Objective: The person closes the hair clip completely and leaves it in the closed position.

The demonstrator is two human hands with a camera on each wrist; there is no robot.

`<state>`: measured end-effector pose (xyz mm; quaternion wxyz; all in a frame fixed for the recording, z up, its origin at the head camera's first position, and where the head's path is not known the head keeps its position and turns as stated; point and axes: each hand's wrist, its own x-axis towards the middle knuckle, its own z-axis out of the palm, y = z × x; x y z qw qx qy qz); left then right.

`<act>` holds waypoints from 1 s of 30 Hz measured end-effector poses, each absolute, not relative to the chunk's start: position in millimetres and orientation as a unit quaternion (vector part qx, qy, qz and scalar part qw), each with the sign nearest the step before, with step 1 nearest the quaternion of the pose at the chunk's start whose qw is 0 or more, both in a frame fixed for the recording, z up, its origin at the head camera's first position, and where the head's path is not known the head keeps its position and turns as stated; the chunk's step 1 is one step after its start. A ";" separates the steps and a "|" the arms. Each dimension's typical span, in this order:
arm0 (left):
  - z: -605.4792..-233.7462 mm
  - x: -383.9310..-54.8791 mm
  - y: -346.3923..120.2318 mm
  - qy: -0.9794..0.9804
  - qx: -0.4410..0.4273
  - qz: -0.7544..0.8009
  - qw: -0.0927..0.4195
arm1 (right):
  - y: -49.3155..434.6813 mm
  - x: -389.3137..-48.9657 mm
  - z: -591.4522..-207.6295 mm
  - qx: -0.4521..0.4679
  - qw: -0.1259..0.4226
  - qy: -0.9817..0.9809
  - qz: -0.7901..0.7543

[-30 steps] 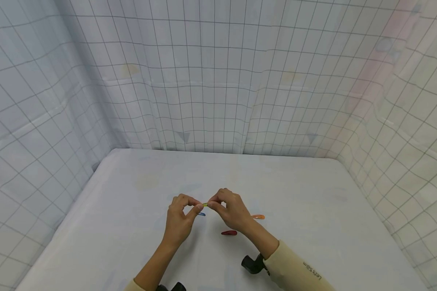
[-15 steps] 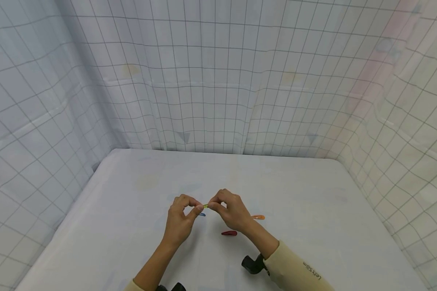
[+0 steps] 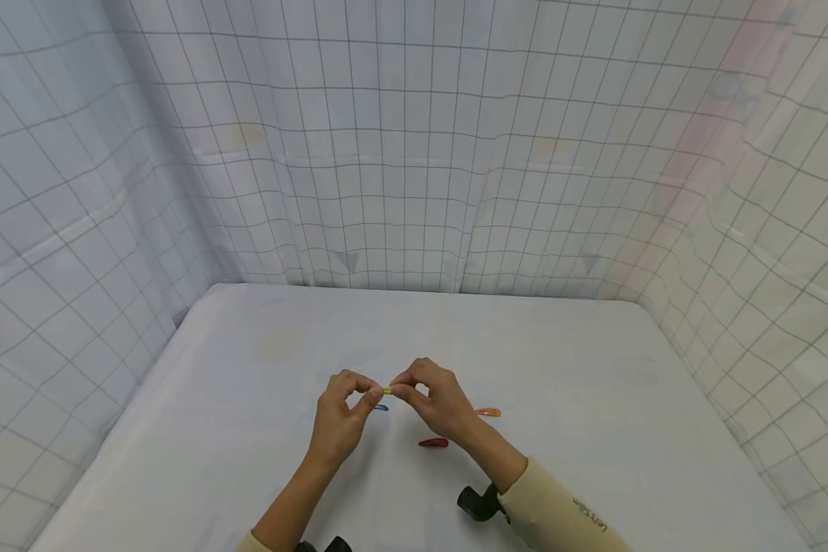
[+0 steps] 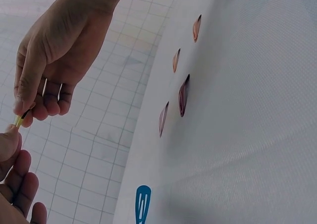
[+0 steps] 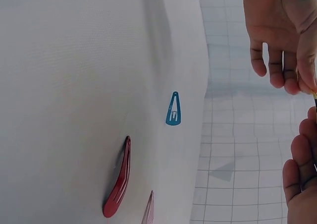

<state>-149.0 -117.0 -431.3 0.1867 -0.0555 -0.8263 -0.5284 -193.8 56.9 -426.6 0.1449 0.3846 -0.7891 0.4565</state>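
Observation:
Between the two hands, a small yellow-green snap hair clip (image 3: 387, 390) is held above the table, its ends hidden by fingertips. My left hand (image 3: 341, 418) pinches its left end between thumb and forefinger. From the other side, my right hand (image 3: 441, 400) pinches the right end the same way. In the left wrist view a dark strip shows on the clip (image 4: 20, 119). Below the left hand lies a blue snap clip (image 3: 382, 407), whole in the right wrist view (image 5: 173, 110). A red snap clip (image 3: 434, 442) lies below the right hand.
An orange clip (image 3: 490, 412) lies beyond the right wrist, partly covered. The left wrist view shows another orange clip (image 4: 176, 60) and a pinkish clip (image 4: 163, 119). White cloth covers the table (image 3: 579, 368); a checked curtain (image 3: 400, 192) surrounds its back and sides.
Both hands stay almost in place with the clip between them. The clip has turned slightly, and its visible middle now looks more level than half a second ago.

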 end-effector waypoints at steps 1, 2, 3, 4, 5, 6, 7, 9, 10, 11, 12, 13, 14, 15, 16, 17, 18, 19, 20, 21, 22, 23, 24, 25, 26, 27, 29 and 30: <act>-431.2 -148.9 -116.9 -0.826 -0.056 -0.529 0.186 | 57.0 -194.0 -426.9 0.387 0.151 -0.791 0.449; -431.1 -148.9 -116.8 -0.825 -0.056 -0.531 0.186 | 57.1 -194.1 -427.2 0.390 0.159 -0.793 0.439; -431.0 -148.8 -116.7 -0.824 -0.055 -0.533 0.185 | 57.3 -194.1 -427.7 0.391 0.166 -0.796 0.430; -430.9 -148.8 -116.6 -0.823 -0.054 -0.535 0.185 | 57.4 -194.1 -428.0 0.393 0.174 -0.799 0.420; -430.8 -148.8 -116.5 -0.822 -0.053 -0.536 0.184 | 57.5 -194.1 -428.3 0.395 0.181 -0.801 0.412; -430.7 -148.9 -116.4 -0.822 -0.051 -0.537 0.183 | 57.7 -194.0 -428.8 0.397 0.188 -0.803 0.403; -430.4 -148.8 -116.3 -0.821 -0.049 -0.539 0.182 | 57.8 -194.0 -429.1 0.399 0.196 -0.804 0.396; -430.8 -148.9 -116.2 -0.822 -0.045 -0.539 0.181 | 57.9 -194.0 -429.7 0.402 0.207 -0.804 0.385; -430.9 -149.0 -116.2 -0.823 -0.043 -0.537 0.180 | 58.0 -194.1 -429.9 0.404 0.214 -0.803 0.381; -431.2 -149.1 -116.1 -0.824 -0.043 -0.535 0.180 | 58.1 -194.4 -430.1 0.406 0.219 -0.802 0.379; -431.5 -149.2 -116.2 -0.825 -0.042 -0.535 0.181 | 58.2 -194.6 -430.1 0.408 0.225 -0.801 0.376; -431.7 -149.2 -116.2 -0.825 -0.041 -0.534 0.181 | 58.3 -195.0 -430.2 0.411 0.230 -0.799 0.373; -431.7 -149.2 -116.1 -0.825 -0.040 -0.533 0.181 | 58.5 -195.4 -430.4 0.414 0.237 -0.798 0.370; -431.6 -149.1 -116.1 -0.826 -0.040 -0.532 0.181 | 58.8 -195.8 -430.5 0.416 0.242 -0.796 0.368; -431.5 -149.1 -116.2 -0.827 -0.039 -0.531 0.180 | 58.9 -196.2 -430.6 0.418 0.247 -0.794 0.365; -431.3 -149.0 -116.3 -0.827 -0.037 -0.532 0.178 | 59.1 -196.6 -430.8 0.420 0.251 -0.793 0.363; -431.0 -148.8 -116.4 -0.826 -0.034 -0.535 0.175 | 59.4 -197.0 -431.1 0.423 0.255 -0.791 0.361; -430.7 -148.7 -116.4 -0.825 -0.031 -0.538 0.172 | 59.6 -197.3 -431.3 0.424 0.258 -0.790 0.359; -430.5 -148.5 -116.4 -0.823 -0.028 -0.542 0.168 | 59.8 -197.5 -431.3 0.426 0.261 -0.789 0.357; -430.3 -148.4 -116.4 -0.822 -0.025 -0.545 0.163 | 59.9 -197.6 -431.4 0.429 0.264 -0.787 0.356; -430.4 -148.5 -116.5 -0.820 -0.023 -0.549 0.159 | 59.9 -197.8 -431.4 0.431 0.266 -0.786 0.354; -430.4 -148.3 -116.5 -0.818 -0.021 -0.553 0.154 | 59.8 -197.9 -431.4 0.432 0.268 -0.785 0.353; -430.4 -148.3 -116.5 -0.816 -0.019 -0.557 0.150 | 59.7 -197.8 -431.2 0.434 0.271 -0.784 0.352; -430.6 -148.3 -116.6 -0.816 -0.017 -0.559 0.147 | 59.6 -197.7 -431.0 0.434 0.273 -0.783 0.351; -430.7 -148.3 -116.7 -0.815 -0.015 -0.561 0.143 | 59.4 -197.6 -430.9 0.434 0.276 -0.783 0.351; -431.1 -148.4 -116.8 -0.815 -0.015 -0.563 0.140 | 59.3 -197.4 -430.7 0.433 0.277 -0.783 0.351; -431.8 -148.3 -117.0 -0.811 -0.012 -0.568 0.135 | 59.2 -197.2 -431.1 0.431 0.281 -0.783 0.350; -432.3 -148.3 -117.2 -0.811 -0.012 -0.569 0.134 | 59.1 -197.0 -431.2 0.430 0.282 -0.784 0.349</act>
